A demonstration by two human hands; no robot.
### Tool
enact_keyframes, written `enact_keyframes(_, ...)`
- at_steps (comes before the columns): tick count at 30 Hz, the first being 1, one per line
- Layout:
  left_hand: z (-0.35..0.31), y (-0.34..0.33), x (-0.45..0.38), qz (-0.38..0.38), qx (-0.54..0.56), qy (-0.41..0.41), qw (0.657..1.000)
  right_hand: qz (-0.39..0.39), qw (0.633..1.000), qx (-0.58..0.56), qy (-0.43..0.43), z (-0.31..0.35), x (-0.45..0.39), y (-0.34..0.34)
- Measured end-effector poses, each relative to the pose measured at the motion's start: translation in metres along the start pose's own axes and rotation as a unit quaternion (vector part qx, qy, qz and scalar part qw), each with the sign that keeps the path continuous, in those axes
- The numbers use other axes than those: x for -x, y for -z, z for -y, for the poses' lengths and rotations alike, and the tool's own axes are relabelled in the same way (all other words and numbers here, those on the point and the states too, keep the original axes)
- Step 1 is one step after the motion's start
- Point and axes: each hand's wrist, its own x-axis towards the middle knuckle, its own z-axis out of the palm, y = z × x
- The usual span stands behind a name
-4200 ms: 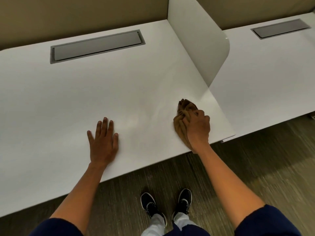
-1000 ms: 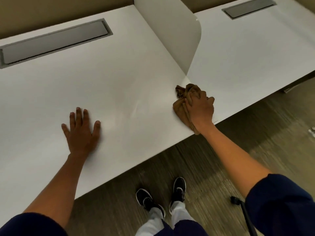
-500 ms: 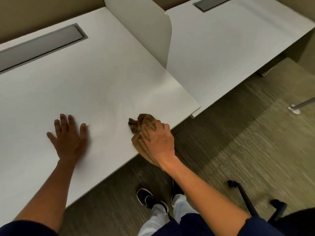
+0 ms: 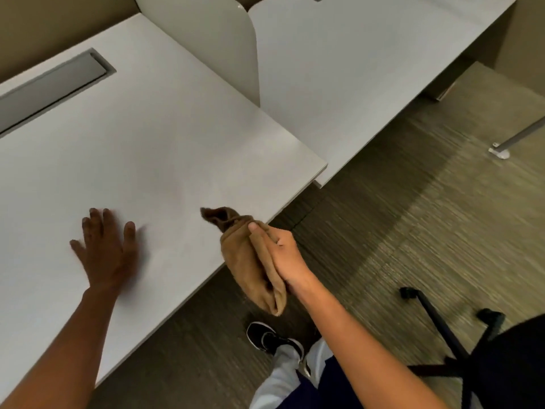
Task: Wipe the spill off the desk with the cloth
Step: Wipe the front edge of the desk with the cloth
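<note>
- Now my right hand (image 4: 275, 255) grips the bunched brown cloth (image 4: 250, 258) at the desk (image 4: 153, 149) front edge, most of it hanging over the floor.
- My left hand (image 4: 106, 249) lies flat, fingers spread, on the desktop.
- No spill shows; wiping looks about done, so next comes checking the surface.

My left hand (image 4: 107, 252) flat on desk (image 4: 153, 137); my right hand (image 4: 278, 255) holds cloth (image 4: 244, 255) over front edge; divider (image 4: 212, 42) behind; chair (image 4: 460, 358) right.
</note>
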Motion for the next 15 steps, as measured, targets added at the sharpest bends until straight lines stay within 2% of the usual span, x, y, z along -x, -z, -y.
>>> enact_keyframes(3,-0.018,0.002,0.005,0.008,0.012,-0.022,1.0,-0.074,0.984,-0.15,-0.052,-0.004,0.007,0.025)
enact_keyframes(5,-0.036,0.002,0.007,0.012,0.028,-0.036,0.999,-0.106,0.951,-0.268,-0.11,-0.01,0.01,0.039)
enact_keyframes(7,-0.057,0.0,0.009,0.012,0.039,-0.059,0.997,-0.106,0.921,-0.352,-0.129,-0.014,0.015,0.052)
enact_keyframes(15,-0.139,-0.012,0.023,0.051,0.045,-0.154,0.986,-0.13,0.876,-0.443,-0.142,-0.037,0.03,0.09)
